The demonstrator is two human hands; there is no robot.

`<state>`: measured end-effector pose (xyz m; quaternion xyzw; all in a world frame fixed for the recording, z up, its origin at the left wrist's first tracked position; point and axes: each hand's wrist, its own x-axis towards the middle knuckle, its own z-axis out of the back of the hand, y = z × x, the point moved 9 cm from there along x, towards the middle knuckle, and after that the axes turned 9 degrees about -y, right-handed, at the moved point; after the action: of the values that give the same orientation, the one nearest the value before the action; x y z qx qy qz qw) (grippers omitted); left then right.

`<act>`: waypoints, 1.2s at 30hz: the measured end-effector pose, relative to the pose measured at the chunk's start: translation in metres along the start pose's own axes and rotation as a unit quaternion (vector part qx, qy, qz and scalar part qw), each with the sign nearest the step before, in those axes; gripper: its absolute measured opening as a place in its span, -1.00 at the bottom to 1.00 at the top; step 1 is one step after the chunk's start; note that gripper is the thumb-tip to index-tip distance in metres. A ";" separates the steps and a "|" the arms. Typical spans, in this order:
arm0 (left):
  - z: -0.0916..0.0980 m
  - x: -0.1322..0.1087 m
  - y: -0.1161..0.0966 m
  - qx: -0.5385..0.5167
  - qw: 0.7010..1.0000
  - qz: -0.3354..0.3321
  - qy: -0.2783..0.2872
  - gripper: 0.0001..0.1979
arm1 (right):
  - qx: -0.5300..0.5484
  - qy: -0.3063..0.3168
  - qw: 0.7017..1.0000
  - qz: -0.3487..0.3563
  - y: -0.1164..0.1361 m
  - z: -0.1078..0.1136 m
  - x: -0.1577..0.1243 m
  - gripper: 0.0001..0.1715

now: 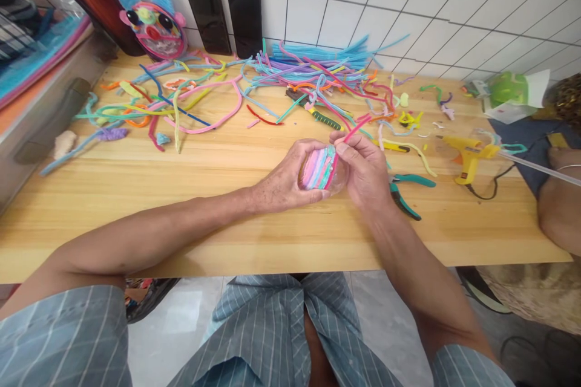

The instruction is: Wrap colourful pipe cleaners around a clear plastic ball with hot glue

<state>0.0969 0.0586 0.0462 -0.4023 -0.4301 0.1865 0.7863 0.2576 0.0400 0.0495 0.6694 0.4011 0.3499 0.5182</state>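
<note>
My left hand [290,176] grips a small rounded clear container [319,168] wrapped in pink, lilac, blue and teal pipe cleaner rows. Between the thumb and fingers of my right hand [365,169] is a hot pink pipe cleaner [356,127]. Part of it lies along the edge of the wrapped rows, and its free end sticks up to the right. The container's right side is bare and see-through, partly covered by my right fingers. Just right of my right hand lie teal-handled pliers [411,180]. Behind my hands is a green and black handled tool [324,118].
A yellow glue gun [472,154] with a cord stands at the right, near another person's arm [560,205]. Loose pipe cleaners [313,66] pile along the tiled wall. Two phones [244,15] lean there beside a decorated animal face [157,27]. A plastic bin [54,103] borders the left.
</note>
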 end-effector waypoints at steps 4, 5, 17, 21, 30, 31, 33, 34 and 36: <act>0.000 -0.001 0.000 -0.003 1.000 -0.015 -0.010 -0.13 | 0.005 -0.010 1.000 0.000 0.000 0.001 0.000 -0.71; 0.000 -0.001 -0.001 -0.001 1.000 -0.024 -0.011 -0.13 | 0.006 -0.010 1.000 -0.001 -0.001 0.000 -0.001 -0.70; -0.002 -0.004 -0.005 0.015 0.998 -0.060 -0.007 -0.06 | 0.000 -0.007 1.000 -0.030 -0.008 -0.002 0.000 -0.72; -0.002 -0.001 -0.006 0.008 0.999 -0.033 0.008 -0.02 | -0.010 -0.009 0.999 -0.029 -0.009 -0.001 0.000 -0.72; 0.005 0.003 -0.003 -0.002 0.998 0.070 -0.011 -0.30 | -0.016 -0.002 1.000 -0.019 -0.008 -0.004 0.000 -0.69; 0.005 0.003 -0.003 0.000 0.998 0.068 -0.015 -0.30 | -0.015 -0.002 1.000 -0.021 -0.008 -0.004 0.000 -0.69; 0.005 0.001 -0.003 0.004 0.998 0.056 -0.021 -0.30 | -0.011 -0.003 1.000 -0.025 -0.008 -0.004 -0.001 -0.69; 0.005 0.001 -0.004 0.007 0.999 0.045 -0.022 -0.30 | -0.008 -0.003 1.000 -0.027 -0.008 -0.005 -0.001 -0.69; 0.006 0.001 -0.007 0.011 0.999 0.018 -0.024 -0.30 | -0.007 0.001 1.000 -0.026 -0.007 -0.005 -0.001 -0.67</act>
<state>0.0923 0.0581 0.0538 -0.3968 -0.4399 0.2147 0.7765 0.2513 0.0422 0.0436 0.6546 0.4165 0.3394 0.5317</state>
